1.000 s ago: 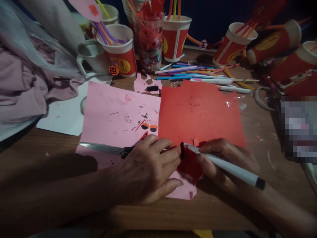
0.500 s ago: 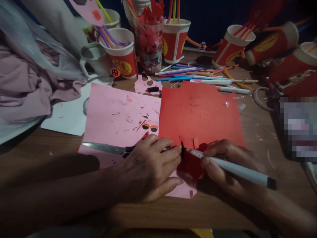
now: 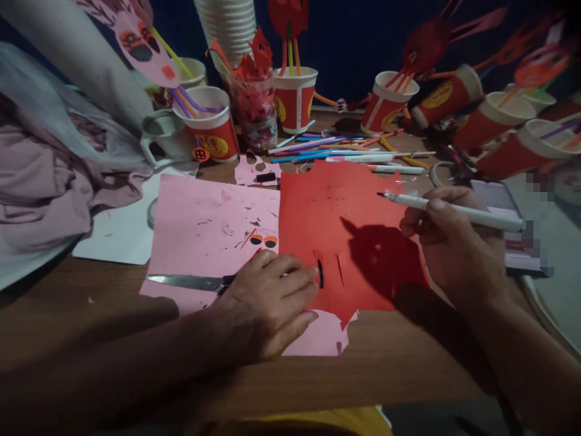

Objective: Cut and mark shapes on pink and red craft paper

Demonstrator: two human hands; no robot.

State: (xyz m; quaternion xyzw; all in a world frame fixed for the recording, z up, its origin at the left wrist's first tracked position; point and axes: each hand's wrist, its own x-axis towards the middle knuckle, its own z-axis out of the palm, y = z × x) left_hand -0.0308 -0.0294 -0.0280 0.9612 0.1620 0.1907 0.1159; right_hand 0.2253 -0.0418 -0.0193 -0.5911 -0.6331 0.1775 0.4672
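the red sheet (image 3: 336, 206) lay between my 2 hands, against the pink sheet (image 3: 204, 206). my left hand (image 3: 267, 306) rested palm down where they met (whether it gripped anything underneath, i couldn't tell). my right hand (image 3: 458, 242) pinched the white marker (image 3: 481, 216), long axis nearly crosswise, tip leftward above the red. the small black shape (image 3: 321, 275) lay below and left of that tip, nearer my left hand, just beside its fingertips.

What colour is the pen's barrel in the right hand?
White: the pen in the right hand shows best in the head view.
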